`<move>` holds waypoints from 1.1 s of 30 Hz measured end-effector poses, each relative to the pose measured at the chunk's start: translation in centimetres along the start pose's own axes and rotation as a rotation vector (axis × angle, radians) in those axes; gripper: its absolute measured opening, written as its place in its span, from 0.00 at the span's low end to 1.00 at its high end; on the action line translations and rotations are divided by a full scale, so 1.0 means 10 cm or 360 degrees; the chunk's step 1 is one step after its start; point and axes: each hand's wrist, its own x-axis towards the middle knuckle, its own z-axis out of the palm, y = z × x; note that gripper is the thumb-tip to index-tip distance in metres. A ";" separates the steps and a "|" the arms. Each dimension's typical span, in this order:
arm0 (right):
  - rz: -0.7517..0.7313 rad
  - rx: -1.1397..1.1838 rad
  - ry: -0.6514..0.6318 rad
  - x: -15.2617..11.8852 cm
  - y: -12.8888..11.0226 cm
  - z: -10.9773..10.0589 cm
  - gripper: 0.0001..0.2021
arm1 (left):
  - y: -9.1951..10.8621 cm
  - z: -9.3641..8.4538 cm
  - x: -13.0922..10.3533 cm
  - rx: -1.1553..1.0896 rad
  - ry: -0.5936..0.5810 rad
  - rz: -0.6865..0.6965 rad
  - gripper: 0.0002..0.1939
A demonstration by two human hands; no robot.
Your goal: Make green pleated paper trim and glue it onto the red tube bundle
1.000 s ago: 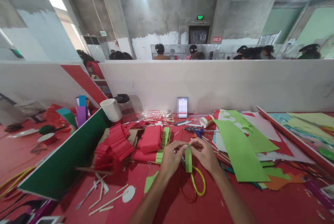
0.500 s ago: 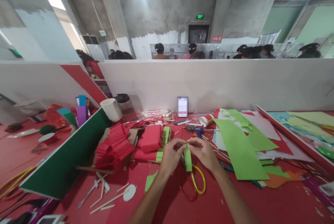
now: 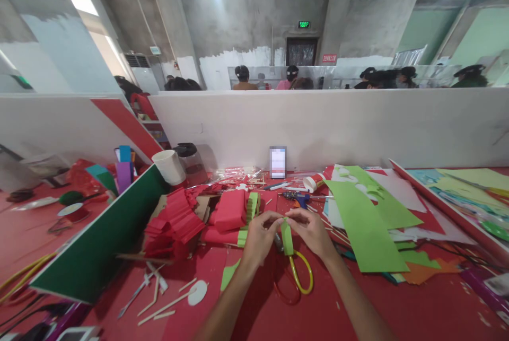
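The left hand [image 3: 260,230] and right hand [image 3: 311,230] are coming together at their fingertips, both seemingly pinching the upper end of a narrow green paper strip [image 3: 287,241], though the small contact is hard to make out. The strip is hanging between the hands, overlapping yellow-and-red-handled scissors [image 3: 312,276] that are lying below them on the red table [image 3: 318,322]. A red block [image 3: 230,209] is resting left of the left hand; a blue glue gun [image 3: 303,200] is lying just beyond the right, and large green sheets [image 3: 366,235] are spreading to its right.
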 end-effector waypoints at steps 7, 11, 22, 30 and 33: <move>-0.0059 -0.0162 -0.0016 -0.02 -0.07 0.01 0.10 | -0.04 -0.02 -0.01 0.0275 -0.0006 0.0164 0.09; -0.0116 -0.0257 -0.0072 -0.04 -0.13 0.05 0.09 | -0.06 -0.02 -0.03 0.0422 0.0018 0.0221 0.06; -0.0063 -0.0036 -0.0094 -0.01 -0.04 0.01 0.10 | -0.03 0.03 -0.04 0.0185 -0.0029 0.0165 0.09; 0.0010 0.0029 -0.0024 0.00 -0.04 -0.01 0.12 | -0.07 0.02 -0.02 0.0105 -0.0082 0.0129 0.11; -0.0018 -0.0031 0.0000 0.00 -0.04 -0.02 0.12 | -0.11 0.03 -0.02 0.0158 -0.0059 0.0124 0.12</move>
